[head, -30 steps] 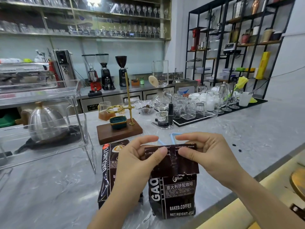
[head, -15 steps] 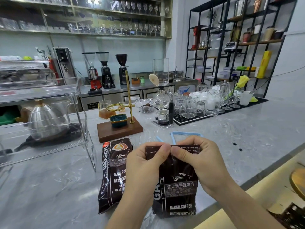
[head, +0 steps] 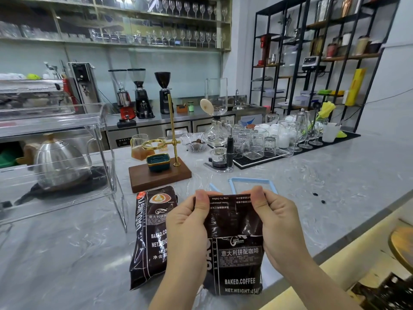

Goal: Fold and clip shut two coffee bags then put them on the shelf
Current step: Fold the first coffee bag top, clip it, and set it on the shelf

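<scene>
Marble counter (head: 335, 186) carried everything. Second coffee bag (head: 149, 238) lay just beside left hand (head: 187, 229), on its outer side. Both hands, right hand (head: 279, 227) included, pinched folded top of first coffee bag (head: 237, 253). Blue clips (head: 250, 181) lay just beyond fingertips.

Grey marble counter (head: 335, 175), black rack (head: 312, 63), glass-lined wall shelves (head: 134, 39).

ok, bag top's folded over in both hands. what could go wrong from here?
1. The light blue plastic clips lie behind the dark brown coffee bag; freeing the left hand or right hand to reach may let the fold spring open.
2. The bag sits near the marble counter edge and could tip off.
</scene>
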The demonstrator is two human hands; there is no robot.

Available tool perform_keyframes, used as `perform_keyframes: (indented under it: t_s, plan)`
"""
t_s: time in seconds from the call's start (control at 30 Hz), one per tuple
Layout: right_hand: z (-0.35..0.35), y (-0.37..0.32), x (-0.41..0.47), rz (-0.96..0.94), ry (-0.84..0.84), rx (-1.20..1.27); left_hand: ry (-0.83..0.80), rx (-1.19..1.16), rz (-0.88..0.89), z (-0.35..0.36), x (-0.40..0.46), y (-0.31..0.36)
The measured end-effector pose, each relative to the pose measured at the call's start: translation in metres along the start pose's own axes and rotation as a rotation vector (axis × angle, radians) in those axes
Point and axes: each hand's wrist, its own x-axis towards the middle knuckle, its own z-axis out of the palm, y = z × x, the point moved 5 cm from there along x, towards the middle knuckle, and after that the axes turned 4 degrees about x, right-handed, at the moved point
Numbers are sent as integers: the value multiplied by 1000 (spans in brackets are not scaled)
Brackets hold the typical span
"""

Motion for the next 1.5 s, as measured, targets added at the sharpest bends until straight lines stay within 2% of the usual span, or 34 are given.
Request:
perform_keyframes:
  t_s: [0.1,0.23,0.33,0.47,0.63,0.8,0.97,1.17,1.3,1.5]
  plan:
    - [-1,-4,-1,-47,5,-90,-8,17,10,-1,0,0]
    - [1,-20,6,-162,-73,-246,35,55,95,-4,1,8]
    - [2,-31,13,-239,-113,-250,53,84,196,-6,2,17]
    - [1,-10,14,-211,-144,-282,70,202,253,-12,4,9]
    - [2,-13,14,-237,-123,-208,86,288,386,-13,0,17]
    - [6,-3,8,-97,-164,-130,86,305,366,-20,2,7]
    - [8,5,-1,40,-180,-77,-22,274,201,-21,-3,-2]
    - [9,7,-7,61,-141,-58,31,269,180,-20,-6,-3]
    - [8,6,-8,-11,-77,-104,58,258,189,-19,-8,-3]
    - [10,7,-9,-32,-57,-87,-49,206,133,-18,-11,-2]
